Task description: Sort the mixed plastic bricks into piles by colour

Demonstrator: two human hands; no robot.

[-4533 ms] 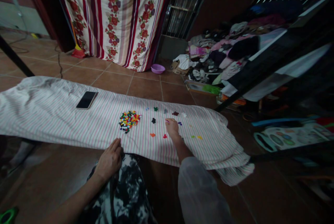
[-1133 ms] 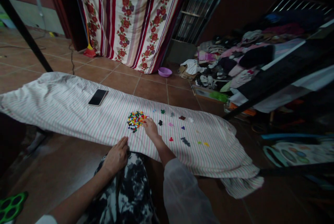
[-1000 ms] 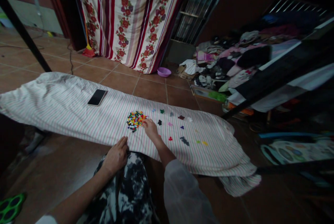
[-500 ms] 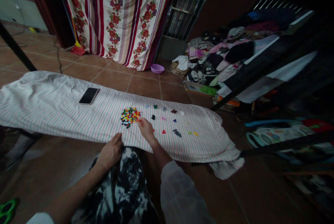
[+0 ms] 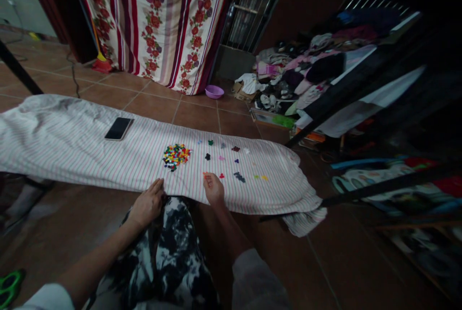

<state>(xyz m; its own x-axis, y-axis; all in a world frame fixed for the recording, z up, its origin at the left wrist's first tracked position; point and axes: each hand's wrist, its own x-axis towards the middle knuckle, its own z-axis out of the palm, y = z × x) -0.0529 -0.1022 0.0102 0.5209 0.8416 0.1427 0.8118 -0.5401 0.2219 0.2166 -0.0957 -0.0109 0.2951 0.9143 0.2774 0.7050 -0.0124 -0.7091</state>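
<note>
A mixed heap of small colourful beads (image 5: pixel 176 157) lies on the striped cloth (image 5: pixel 140 168). To its right, small groups sorted by colour are spread out, among them green (image 5: pixel 210 142), black (image 5: pixel 207 157), pink (image 5: pixel 221 158), red (image 5: pixel 221 175) and dark grey (image 5: pixel 239 176). My right hand (image 5: pixel 214 189) is at the orange beads (image 5: pixel 205 174), its fingers pinched together over the cloth; whatever is between the fingertips is too small to make out. My left hand (image 5: pixel 148 202) rests at the cloth's near edge, fingers stretched out flat and holding nothing.
A phone (image 5: pixel 119 128) lies on the cloth left of the heap. Beyond are a floral curtain (image 5: pixel 151 26), a purple basin (image 5: pixel 214 91) and a pile of clothes (image 5: pixel 288 74). Dark metal bars (image 5: pixel 390 189) stand at the right.
My right hand has moved right, from the edge of the mixed heap to the orange beads. My left hand stays at the cloth's edge. The view has shifted slightly.
</note>
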